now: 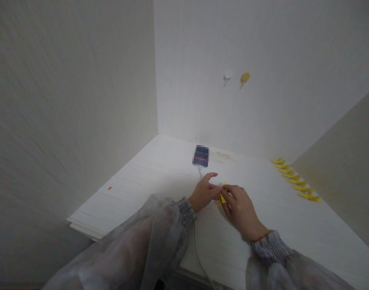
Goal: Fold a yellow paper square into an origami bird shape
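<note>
A small piece of folded yellow paper [222,199] is between my two hands, just above the white tabletop. My right hand [241,207] pinches it from the right, with the fingers bent over its upper edge. From the left, my left hand [202,192] grips its other side with the fingertips, while one finger points away towards the back. The fingers of both hands hide part of the paper. Both forearms are in sheer grey sleeves with gathered cuffs.
A phone [201,156] with a pale cable [196,245] lies behind my hands. Several folded yellow paper pieces [299,181] stand in a row along the right edge. A small orange bit [110,188] lies at left. Two round hooks [245,77] are on the back wall.
</note>
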A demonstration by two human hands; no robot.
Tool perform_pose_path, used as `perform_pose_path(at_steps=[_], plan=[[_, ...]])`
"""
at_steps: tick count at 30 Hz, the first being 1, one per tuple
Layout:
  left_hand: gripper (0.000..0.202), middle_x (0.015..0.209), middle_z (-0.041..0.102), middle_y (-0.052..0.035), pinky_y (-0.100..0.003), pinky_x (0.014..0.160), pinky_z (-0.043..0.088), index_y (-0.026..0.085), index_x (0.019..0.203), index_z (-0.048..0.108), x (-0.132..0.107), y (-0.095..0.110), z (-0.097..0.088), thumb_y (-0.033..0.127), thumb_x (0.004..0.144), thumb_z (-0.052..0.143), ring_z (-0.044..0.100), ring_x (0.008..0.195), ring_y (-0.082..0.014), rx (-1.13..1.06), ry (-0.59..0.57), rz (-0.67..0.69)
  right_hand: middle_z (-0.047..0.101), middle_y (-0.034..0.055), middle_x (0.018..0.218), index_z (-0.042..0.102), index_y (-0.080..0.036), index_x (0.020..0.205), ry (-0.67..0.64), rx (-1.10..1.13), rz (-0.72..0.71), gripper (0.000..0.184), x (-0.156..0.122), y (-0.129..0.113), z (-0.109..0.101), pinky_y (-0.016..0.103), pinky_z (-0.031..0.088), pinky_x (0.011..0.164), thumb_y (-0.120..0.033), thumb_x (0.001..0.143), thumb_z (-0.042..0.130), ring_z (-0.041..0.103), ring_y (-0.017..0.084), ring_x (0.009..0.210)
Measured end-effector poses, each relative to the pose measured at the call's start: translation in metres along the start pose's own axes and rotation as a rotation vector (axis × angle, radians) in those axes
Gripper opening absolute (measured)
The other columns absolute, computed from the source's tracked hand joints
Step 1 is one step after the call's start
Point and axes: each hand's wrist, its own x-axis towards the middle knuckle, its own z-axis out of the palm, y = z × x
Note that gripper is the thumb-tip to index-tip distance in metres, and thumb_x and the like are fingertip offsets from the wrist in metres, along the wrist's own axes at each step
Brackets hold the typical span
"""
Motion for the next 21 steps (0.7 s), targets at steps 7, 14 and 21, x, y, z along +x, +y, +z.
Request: perform_pose_path(at_steps=[7,14,21], plan=[[0.029,0.064,0.060,-0.0023,-0.026,0.060,0.047,0.012,0.085,0.051,0.000,0.005,0.000,0.024,0.062,0.061,0.057,0.059,-0.0107,-0.122,0.022,-0.036,0.050,0.0099,0.101,0.046,-0.019,0.108,0.137,0.340,0.128,0.034,-0.006,0.009,0.002,0.038,0.043,0.078,-0.017,0.075,0.046,0.048,0.021,0.093],[0.017,0.080,0.062,-0.0086,-0.031,0.072,0.046,0.009,0.074,0.056,-0.001,0.012,0.004,0.018,0.060,0.061,0.059,0.072,-0.0146,-0.234,0.096,-0.081,0.053,0.0081,0.095,0.055,-0.019,0.097,0.178,0.440,0.242,0.022,-0.005,0.013,-0.001,0.034,0.045,0.076,-0.020,0.078,0.045,0.051,0.019,0.089],[0.031,0.079,0.061,-0.0071,-0.029,0.067,0.046,0.010,0.082,0.055,-0.001,0.008,0.001,0.017,0.054,0.066,0.058,0.069,-0.0137,-0.192,0.043,-0.102,0.059,0.0062,0.088,0.061,-0.020,0.087,0.201,0.534,0.343,0.018,-0.004,0.013,-0.002,0.032,0.046,0.072,-0.025,0.079,0.045,0.055,0.018,0.083]])
